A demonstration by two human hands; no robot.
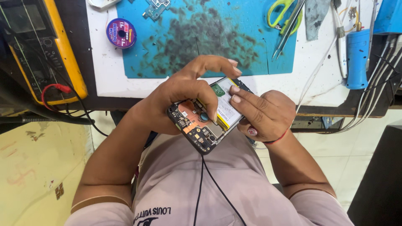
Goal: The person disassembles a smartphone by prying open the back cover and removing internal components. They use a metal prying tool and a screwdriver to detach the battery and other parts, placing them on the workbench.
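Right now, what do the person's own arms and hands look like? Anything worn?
Both arms are bare to above the elbow, ending in short pale pinkish-grey shirt sleeves. The left hand wears nothing that shows. The right hand has a ring with a round pink-and-white face on one of its fingers, and a thin red thread band circles that wrist. Nails are short and unpainted. No gloves or watch.

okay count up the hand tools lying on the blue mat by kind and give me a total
Scissors, yellow-green handles: 1
Tweezers, metal: 1
Solder wire spool, half on the blue mat: 1
Total: 3
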